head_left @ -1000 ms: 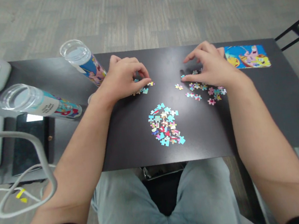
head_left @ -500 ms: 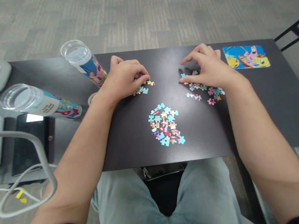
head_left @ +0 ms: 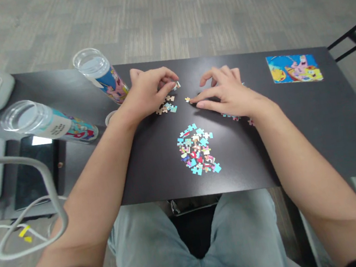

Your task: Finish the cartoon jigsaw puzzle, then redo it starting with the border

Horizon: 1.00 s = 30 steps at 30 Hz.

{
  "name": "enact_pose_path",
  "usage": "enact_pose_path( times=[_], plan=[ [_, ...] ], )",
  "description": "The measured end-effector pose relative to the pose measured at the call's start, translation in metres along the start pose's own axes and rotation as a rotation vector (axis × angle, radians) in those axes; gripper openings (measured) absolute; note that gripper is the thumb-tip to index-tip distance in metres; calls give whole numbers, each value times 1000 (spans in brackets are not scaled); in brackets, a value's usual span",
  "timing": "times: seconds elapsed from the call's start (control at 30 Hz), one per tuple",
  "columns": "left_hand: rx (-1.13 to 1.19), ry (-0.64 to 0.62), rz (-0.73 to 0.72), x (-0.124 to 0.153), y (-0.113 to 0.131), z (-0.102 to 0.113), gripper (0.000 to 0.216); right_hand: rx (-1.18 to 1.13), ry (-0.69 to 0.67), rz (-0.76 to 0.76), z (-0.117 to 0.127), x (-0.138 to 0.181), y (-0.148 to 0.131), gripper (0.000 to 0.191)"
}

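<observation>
My left hand pinches a small pale puzzle piece between thumb and fingers, just above the table. Under it lies a small pile of puzzle pieces, tan and light blue. My right hand has its fingers apart, and its index fingertip touches a yellow puzzle piece on the table. Several pink and blue puzzle pieces show partly from beneath the right hand, which hides the others. Closer to me, a larger heap of mixed puzzle pieces is spread on the table.
The dark table bears a picture card at the right. Two clear tubes with cartoon prints, one upright and one tilted-looking, stand left of my left arm. A black tablet and a white cable are farther left.
My right hand has moved left, from the pink and blue pieces to the yellow piece. My left hand has lifted slightly off its pile with a pale piece in its fingers.
</observation>
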<state>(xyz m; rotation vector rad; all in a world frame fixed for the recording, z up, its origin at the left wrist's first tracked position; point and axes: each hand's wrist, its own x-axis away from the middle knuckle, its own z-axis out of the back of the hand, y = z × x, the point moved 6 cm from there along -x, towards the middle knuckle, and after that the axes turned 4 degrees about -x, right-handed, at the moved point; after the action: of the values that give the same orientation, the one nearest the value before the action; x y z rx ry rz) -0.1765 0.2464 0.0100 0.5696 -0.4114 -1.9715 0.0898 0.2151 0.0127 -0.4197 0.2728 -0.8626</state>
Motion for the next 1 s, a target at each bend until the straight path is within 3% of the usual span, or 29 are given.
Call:
enact_pose_path(
  times=[0.13, 0.23, 0.33, 0.47, 0.7, 0.8, 0.93, 1.0],
  plan=[
    [109, -38, -39, 0, 4, -7, 29, -24, 63, -67, 32, 11, 33, 50],
    [185, -63, -59, 0, 9, -12, 31, -22, 147, -102, 42, 13, 44, 51],
    [218, -102, -73, 1, 16, -17, 33, -24, 169, -120, 34, 8, 40, 47],
    [228, -175, -105, 3, 22, -24, 37, -7, 97, -88, 12, -1, 24, 40],
    [7, -61, -68, 0, 6, -14, 23, 44, 108, -76, -10, -8, -3, 38],
    [-28, -71, -87, 0, 1, -4, 22, 74, 124, -83, -17, -10, -11, 47],
    [-17, -112, -93, 1, -6, 6, 21, 80, 53, -31, -21, -9, -17, 80],
    [-4, -154, -93, 2, -9, 6, 26, 84, 60, -44, -15, -7, -15, 86]
  ],
)
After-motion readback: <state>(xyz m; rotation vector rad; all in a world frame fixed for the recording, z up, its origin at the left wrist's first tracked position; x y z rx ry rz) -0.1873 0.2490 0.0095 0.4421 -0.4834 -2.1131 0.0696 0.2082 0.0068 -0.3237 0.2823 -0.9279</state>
